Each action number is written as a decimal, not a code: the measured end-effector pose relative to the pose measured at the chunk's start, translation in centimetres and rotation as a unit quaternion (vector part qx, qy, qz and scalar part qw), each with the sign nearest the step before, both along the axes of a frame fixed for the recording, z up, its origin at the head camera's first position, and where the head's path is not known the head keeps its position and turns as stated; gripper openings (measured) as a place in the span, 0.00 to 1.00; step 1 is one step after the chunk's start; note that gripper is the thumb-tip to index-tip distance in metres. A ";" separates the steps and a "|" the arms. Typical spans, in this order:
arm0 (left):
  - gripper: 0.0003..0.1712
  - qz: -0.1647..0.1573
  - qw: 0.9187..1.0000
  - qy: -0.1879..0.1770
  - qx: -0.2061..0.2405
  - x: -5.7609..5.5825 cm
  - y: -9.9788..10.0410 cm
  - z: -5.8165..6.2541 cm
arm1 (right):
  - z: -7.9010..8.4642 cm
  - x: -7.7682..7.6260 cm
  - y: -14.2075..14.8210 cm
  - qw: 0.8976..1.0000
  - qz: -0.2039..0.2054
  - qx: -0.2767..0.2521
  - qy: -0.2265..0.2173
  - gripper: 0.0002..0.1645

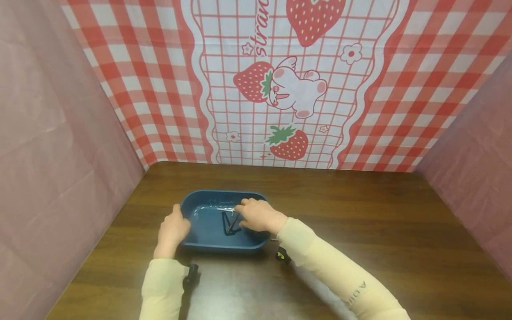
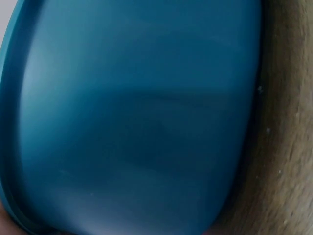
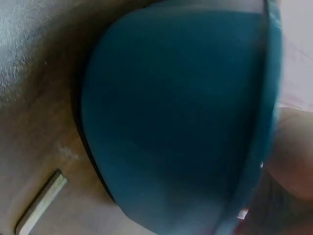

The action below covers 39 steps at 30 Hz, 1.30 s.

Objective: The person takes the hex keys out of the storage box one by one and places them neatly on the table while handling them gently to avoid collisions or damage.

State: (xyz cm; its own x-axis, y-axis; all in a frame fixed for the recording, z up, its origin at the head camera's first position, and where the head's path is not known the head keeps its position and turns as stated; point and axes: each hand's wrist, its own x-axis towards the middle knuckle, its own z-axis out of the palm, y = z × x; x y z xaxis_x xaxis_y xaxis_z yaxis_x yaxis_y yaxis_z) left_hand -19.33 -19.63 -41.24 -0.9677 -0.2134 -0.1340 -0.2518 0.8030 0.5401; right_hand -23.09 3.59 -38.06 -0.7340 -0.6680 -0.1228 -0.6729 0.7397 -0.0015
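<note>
A blue oblong plastic basin (image 1: 212, 242) stands on the table. My left hand (image 1: 174, 226) grips its left end, the thumb over the rim. Over the right part of the basin my right hand (image 1: 258, 215) reaches in, fingers bent downward. By its fingertips lie a black angular, triangle-like piece (image 1: 225, 222) and a thin pale rod (image 1: 225, 209). I cannot tell whether the right fingers pinch any of these. The basin's outer wall fills the left wrist view (image 2: 142, 117). In the right wrist view the wall (image 3: 171, 107) hides most of the right hand.
A short wooden stick (image 3: 41, 203) lies on the brown table (image 1: 360, 213) outside the basin's right end. A red-and-white strawberry cloth (image 1: 280, 89) hangs behind the table, with pink cloth (image 1: 52, 133) at the sides. Black wrist cameras (image 1: 192, 273) are strapped beneath the sleeves.
</note>
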 end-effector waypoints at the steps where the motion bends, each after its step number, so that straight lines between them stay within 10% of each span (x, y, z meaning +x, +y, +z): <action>1: 0.35 0.000 1.000 0.000 0.000 0.0 0.0 0.0 | -0.2 0.0 -0.2 1.000 0.002 0.003 0.005 0.26; 15: 0.35 0.000 1.000 -0.001 0.005 -0.1 0.1 -0.2 | -3.3 0.5 -1.6 0.998 0.029 -0.002 0.060 0.19; 39: 0.34 -0.003 1.000 0.006 0.002 0.0 0.0 0.0 | -3.9 0.0 -1.4 0.993 0.039 -0.048 0.096 0.06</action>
